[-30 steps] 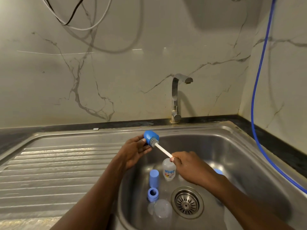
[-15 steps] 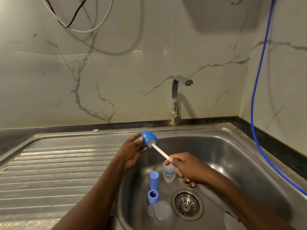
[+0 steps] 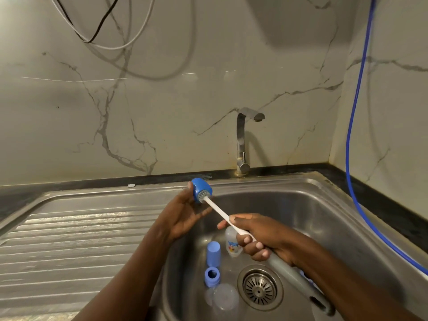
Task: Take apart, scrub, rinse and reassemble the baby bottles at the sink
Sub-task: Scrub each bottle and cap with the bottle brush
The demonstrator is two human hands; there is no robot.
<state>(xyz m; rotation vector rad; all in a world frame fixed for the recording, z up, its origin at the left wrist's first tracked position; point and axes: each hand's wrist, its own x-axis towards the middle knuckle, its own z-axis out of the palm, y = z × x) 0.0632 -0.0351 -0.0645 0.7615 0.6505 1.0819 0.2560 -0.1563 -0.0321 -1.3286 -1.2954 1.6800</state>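
My left hand holds a blue bottle ring above the sink's left rim. My right hand grips a bottle brush by its white and grey handle, and the bristle head sits inside the ring. In the basin below lie a clear bottle with a printed label, a blue cap, a second blue ring and a clear dome cover.
The steel sink has a drain strainer at its bottom. A ribbed draining board lies to the left. The tap stands behind with no water running. A blue hose hangs at the right wall.
Both hands have risen slightly and shifted left. My right hand has slid down the brush handle, so more of the white shaft shows.
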